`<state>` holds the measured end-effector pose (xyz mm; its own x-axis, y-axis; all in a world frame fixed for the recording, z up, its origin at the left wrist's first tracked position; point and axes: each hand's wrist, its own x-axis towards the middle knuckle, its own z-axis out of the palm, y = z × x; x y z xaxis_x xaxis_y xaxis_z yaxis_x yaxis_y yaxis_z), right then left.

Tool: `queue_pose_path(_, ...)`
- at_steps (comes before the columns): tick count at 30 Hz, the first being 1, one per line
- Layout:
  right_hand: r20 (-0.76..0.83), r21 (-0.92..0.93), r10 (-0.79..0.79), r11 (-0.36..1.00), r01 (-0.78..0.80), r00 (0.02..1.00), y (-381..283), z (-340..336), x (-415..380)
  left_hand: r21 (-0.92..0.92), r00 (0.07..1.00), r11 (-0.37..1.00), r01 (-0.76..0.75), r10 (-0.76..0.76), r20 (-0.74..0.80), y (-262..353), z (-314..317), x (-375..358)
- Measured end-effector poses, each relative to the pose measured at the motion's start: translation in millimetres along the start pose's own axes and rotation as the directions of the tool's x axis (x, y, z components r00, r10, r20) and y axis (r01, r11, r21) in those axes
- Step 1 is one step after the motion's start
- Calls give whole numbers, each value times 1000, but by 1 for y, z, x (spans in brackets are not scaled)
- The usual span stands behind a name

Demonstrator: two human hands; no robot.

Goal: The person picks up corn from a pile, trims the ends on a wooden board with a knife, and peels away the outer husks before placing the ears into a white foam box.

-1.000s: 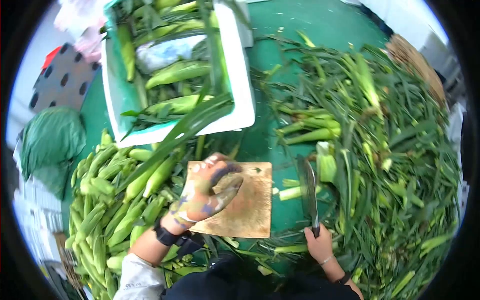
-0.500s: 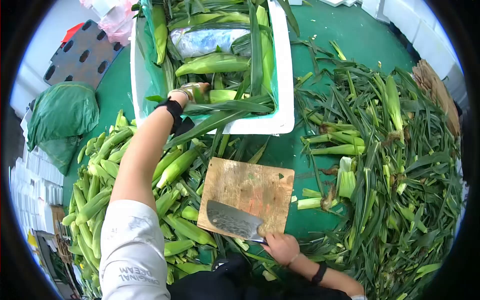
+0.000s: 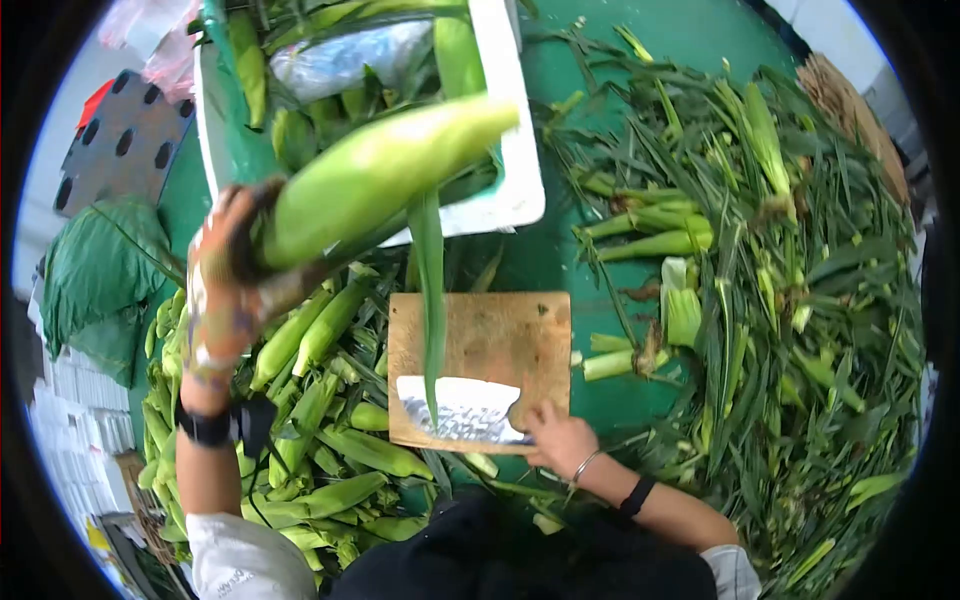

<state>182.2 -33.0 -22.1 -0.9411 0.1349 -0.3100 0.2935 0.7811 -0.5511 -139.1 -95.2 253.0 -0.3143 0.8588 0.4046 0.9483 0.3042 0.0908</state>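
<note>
An ear of corn in its green husk [image 3: 370, 180] is raised in front of the white foam box, slightly blurred, with my left hand [image 3: 225, 280] gripping its base end. One long leaf [image 3: 428, 290] dangles from it over the wooden cutting board [image 3: 480, 335]. My left hand wears a patterned glove. Down at the board's lower right corner, my right hand [image 3: 562, 440] is closed around the handle of a cleaver [image 3: 465, 408]. The broad blade lies over the lower part of the board and shines with reflected light.
The foam box [image 3: 520, 170] holds more corn and a clear wrapped bundle [image 3: 350, 60]. Husked-in ears [image 3: 330, 325] are heaped at left. Cut leaves and stalks [image 3: 780, 330] pile up at right. A green sack [image 3: 105, 270] and a dark pallet [image 3: 125, 140] stand at far left.
My left hand has come out of the foam box, lifting an ear of corn up and toward me. The cleaver stays over the board, its blade now brightly lit. The view has shifted slightly.
</note>
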Motion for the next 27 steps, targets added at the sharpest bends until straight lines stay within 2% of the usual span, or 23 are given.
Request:
queue_pose_path(2,-65,129,194,974,-185,979,21,2,-19,-216,989,969,-122,138,60,29,11,-17)
queue_pose_path(3,-75,116,288,954,-278,955,30,-7,-31,-280,965,945,-170,217,145,41,21,-26)
queue_pose_path(4,-94,96,372,927,-364,923,40,-19,-42,-300,925,938,-174,260,276,58,27,-33)
queue_pose_path(5,-144,59,458,889,-454,877,54,-21,-51,-361,898,919,-156,284,335,76,41,-41)
queue_pose_path(6,-281,134,375,927,-351,883,75,-17,-67,-375,847,920,-113,286,448,93,56,-46)
queue_pose_path(7,-348,113,430,902,-418,833,80,-26,-77,-372,833,910,-181,343,434,101,82,-58)
queue_pose_path(8,-413,102,475,872,-479,777,81,-35,-86,-311,829,931,-193,324,456,103,112,-76)
queue_pose_path(9,-491,207,450,892,-402,746,85,-40,-100,-360,807,933,21,196,557,114,131,-80)
queue_pose_path(10,-568,307,434,900,-309,699,85,-42,-113,-421,854,901,105,135,502,114,153,-97)
queue_pose_path(11,-556,379,496,865,-327,667,76,-52,-131,-341,856,928,149,51,514,107,177,-108)
queue_pose_path(12,-548,371,495,866,-335,674,65,-61,-150,-261,853,943,204,-40,521,98,199,-123)
queue_pose_path(14,-234,540,752,628,-560,617,42,-73,-182,-210,905,956,203,-101,413,68,231,-155)
queue_pose_path(15,-257,565,740,637,-525,621,37,-76,-188,-69,895,984,164,-119,429,68,220,-159)
queue_pose_path(16,-280,592,725,646,-482,629,32,-78,-189,10,927,995,99,-96,362,67,207,-163)
queue_pose_path(18,-273,596,659,688,-414,701,30,-85,-173,148,920,941,303,-329,214,55,213,-193)
queue_pose_path(19,-304,606,594,724,-330,745,31,-86,-159,37,886,910,412,-410,217,42,212,-203)
queue_pose_path(20,-337,612,522,754,-240,783,32,-86,-147,2,850,866,499,-490,195,47,190,-198)
queue_pose_path(22,-371,546,425,819,-177,826,43,-77,-121,69,778,776,627,-620,-99,13,201,-228)
queue_pose_path(23,-376,582,479,788,-201,793,49,-71,-108,-5,724,730,683,-676,140,10,195,-229)
queue_pose_path(24,-369,619,537,751,-230,759,53,-62,-95,-36,623,660,751,-689,371,7,190,-229)
queue_pose_path(26,-476,651,491,754,-83,729,70,-48,-57,-97,697,710,697,-640,323,15,214,-240)
queue_pose_path(27,-536,586,439,808,-56,722,82,-38,-37,-52,648,692,720,-644,406,20,213,-231)
